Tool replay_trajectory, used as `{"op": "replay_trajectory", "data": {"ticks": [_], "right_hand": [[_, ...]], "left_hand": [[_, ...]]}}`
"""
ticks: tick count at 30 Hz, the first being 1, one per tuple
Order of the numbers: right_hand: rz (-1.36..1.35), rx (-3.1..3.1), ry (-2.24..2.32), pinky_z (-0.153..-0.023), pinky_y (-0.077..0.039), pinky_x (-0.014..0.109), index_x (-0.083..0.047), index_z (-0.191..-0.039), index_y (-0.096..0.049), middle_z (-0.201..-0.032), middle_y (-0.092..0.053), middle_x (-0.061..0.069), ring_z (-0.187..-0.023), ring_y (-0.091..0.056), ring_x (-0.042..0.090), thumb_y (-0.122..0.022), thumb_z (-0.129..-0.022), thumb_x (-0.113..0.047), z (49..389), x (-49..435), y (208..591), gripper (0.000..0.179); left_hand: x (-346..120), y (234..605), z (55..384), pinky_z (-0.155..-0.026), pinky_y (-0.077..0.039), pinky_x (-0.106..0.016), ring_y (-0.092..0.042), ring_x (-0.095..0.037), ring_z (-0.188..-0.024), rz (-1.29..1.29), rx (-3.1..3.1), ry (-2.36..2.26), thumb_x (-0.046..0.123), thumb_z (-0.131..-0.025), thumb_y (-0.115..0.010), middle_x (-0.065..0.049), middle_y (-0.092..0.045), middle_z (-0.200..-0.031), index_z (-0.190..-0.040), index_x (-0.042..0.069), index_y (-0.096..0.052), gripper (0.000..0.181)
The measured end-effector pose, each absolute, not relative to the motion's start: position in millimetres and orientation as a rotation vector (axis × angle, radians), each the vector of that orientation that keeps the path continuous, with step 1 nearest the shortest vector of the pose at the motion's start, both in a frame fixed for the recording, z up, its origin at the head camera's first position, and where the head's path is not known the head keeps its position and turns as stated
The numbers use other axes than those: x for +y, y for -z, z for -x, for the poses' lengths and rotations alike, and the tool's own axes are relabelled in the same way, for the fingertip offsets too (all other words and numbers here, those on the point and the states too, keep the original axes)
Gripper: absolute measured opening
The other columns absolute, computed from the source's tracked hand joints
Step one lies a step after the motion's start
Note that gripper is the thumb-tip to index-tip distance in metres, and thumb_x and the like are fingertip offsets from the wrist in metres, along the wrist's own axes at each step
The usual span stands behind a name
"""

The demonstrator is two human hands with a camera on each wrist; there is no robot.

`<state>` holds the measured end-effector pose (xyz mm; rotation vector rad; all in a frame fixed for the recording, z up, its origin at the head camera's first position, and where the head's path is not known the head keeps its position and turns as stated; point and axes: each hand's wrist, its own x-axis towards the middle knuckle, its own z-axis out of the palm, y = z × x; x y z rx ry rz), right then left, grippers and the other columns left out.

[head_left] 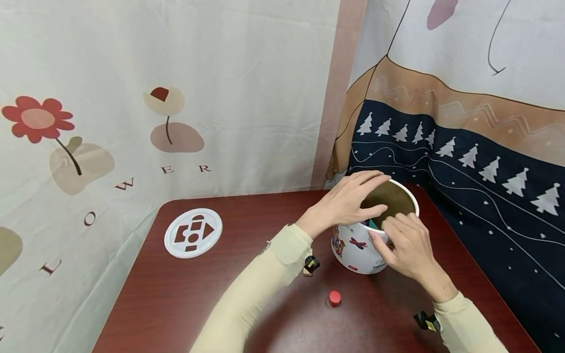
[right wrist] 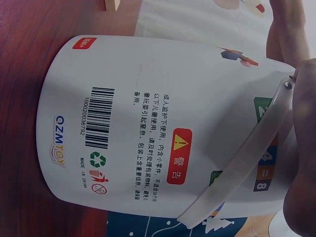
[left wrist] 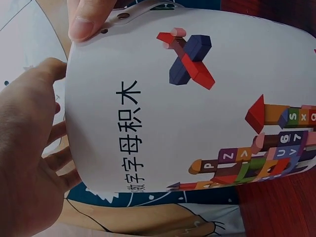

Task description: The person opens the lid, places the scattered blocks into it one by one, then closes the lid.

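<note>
A white toy-block bucket stands at the right of the table, its open top tilted into view. My left hand reaches over the opening with fairly straight fingers, its fingertips at the far rim. The right hand grips the near right rim, fingers over the edge and thumb outside. In the left wrist view, a thumb presses on the bucket's wall. A white handle hangs across the side in the right wrist view. Something teal shows inside; the other contents are hidden.
A white round lid with shaped cut-outs lies at the table's back left. In front of the bucket stands a red round block. A wooden block is partly hidden behind the left wrist camera. Printed curtains hang behind the table.
</note>
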<state>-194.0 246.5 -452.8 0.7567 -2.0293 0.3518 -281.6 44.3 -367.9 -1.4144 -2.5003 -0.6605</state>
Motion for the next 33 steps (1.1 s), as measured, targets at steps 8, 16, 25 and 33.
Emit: {"op": "replay_trajectory", "data": {"ticks": [8,16,25,33], "right_hand": [[-0.754,-2.025,-0.347,-0.065,-0.032,0.038,-0.012,-0.073,-0.055,-0.064,-0.046,0.002,-0.064,-0.043,0.019,-0.052,-0.114,-0.049,194,247,453,0.056],[-0.751,-2.034,-0.355,-0.065,-0.032,0.038,-0.012,-0.072,-0.054,-0.065,-0.048,0.002,-0.064,-0.043,0.019,-0.052,-0.113,-0.050,194,246,453,0.056],[-0.755,-2.026,-0.350,-0.065,-0.031,0.038,-0.012,-0.072,-0.053,-0.065,-0.048,0.002,-0.064,-0.043,0.019,-0.052,-0.114,-0.049,194,246,452,0.056],[-0.750,-2.019,-0.350,-0.065,-0.030,0.037,-0.012,-0.071,-0.051,-0.065,-0.046,0.001,-0.064,-0.042,0.019,-0.053,-0.114,-0.048,194,245,453,0.056]], "left_hand": [[38,373,280,-0.141,-0.033,-0.053,-0.035,-0.031,-0.172,1.375,-2.557,0.620,0.052,-0.109,-0.070,-0.004,-0.044,-0.181,-0.173,0.023,-0.046,0.075],[23,376,275,-0.140,-0.032,-0.060,-0.029,-0.034,-0.175,1.314,-2.562,0.659,0.053,-0.108,-0.070,-0.004,-0.041,-0.182,-0.174,0.025,-0.044,0.077],[-2,383,267,-0.138,-0.035,-0.060,-0.033,-0.033,-0.173,1.249,-2.537,0.711,0.052,-0.107,-0.073,-0.006,-0.043,-0.181,-0.173,0.023,-0.046,0.077],[-31,400,256,-0.138,-0.033,-0.064,-0.035,-0.035,-0.172,1.176,-2.551,0.774,0.050,-0.106,-0.075,-0.007,-0.044,-0.180,-0.172,0.021,-0.049,0.076]]}}
